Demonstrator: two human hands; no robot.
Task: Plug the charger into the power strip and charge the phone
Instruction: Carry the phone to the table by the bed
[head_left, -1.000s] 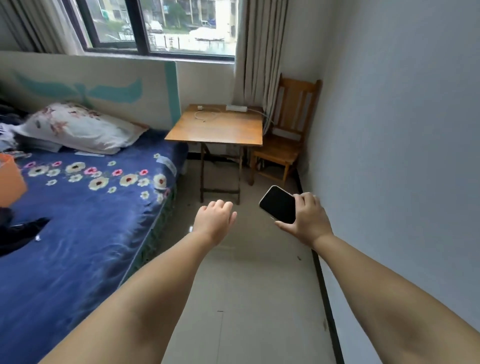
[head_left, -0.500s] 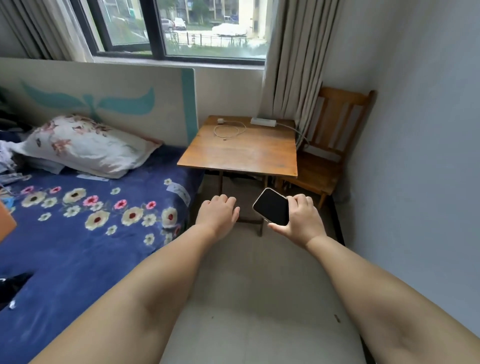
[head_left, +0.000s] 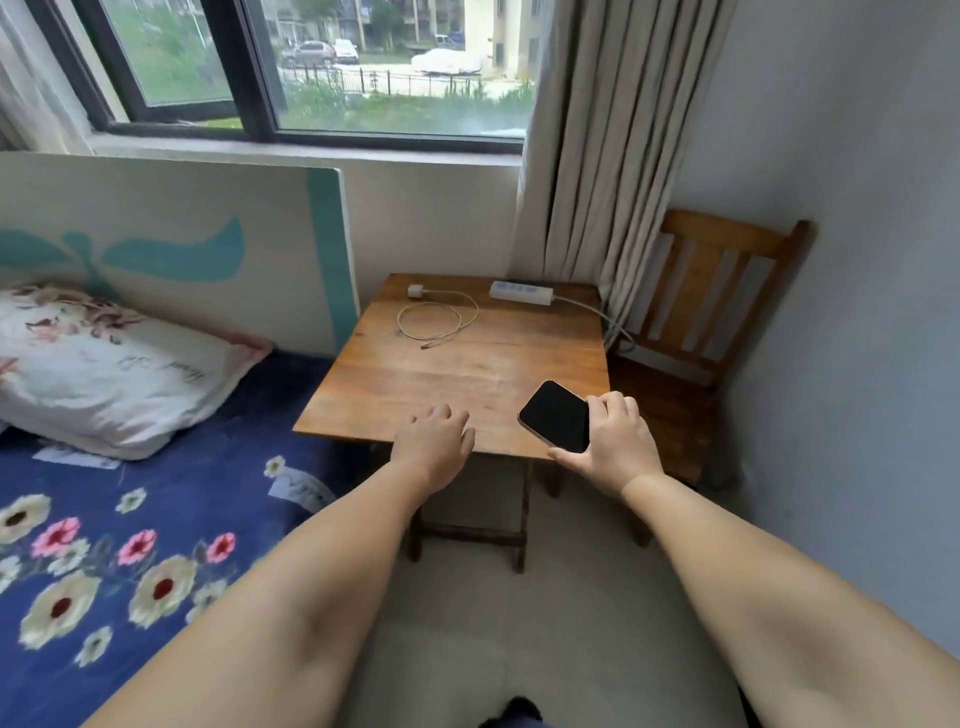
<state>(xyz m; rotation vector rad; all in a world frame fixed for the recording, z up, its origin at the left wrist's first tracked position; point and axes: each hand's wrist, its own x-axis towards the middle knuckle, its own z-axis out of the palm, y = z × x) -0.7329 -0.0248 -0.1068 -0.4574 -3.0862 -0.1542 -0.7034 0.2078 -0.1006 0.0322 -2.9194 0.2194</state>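
— Black glass, screen up and dark: that is the phone (head_left: 556, 417), a rounded slab pinched by its near-right end in the right hand (head_left: 613, 441), thumb along the near edge, fingers over the far edge. Where does it point?

— Its long axis runs diagonally, free end aimed toward the far left, over the near right corner of the wooden table (head_left: 467, 369). I cannot tell whether it touches the wood. And the other hand?

— The left hand (head_left: 434, 441) is empty, fingers loosely curled, palm down at the table's near edge.

— The charger (head_left: 415, 291)?

— A small white cube at the far edge, its thin cable (head_left: 441, 322) lying in a loose loop on the worn planks. Near it to the right lies the white power strip (head_left: 521, 292), long and flat, its cord dropping off behind the pleated curtain (head_left: 597, 156). A slatted wooden chair (head_left: 711, 291) stands beside the table
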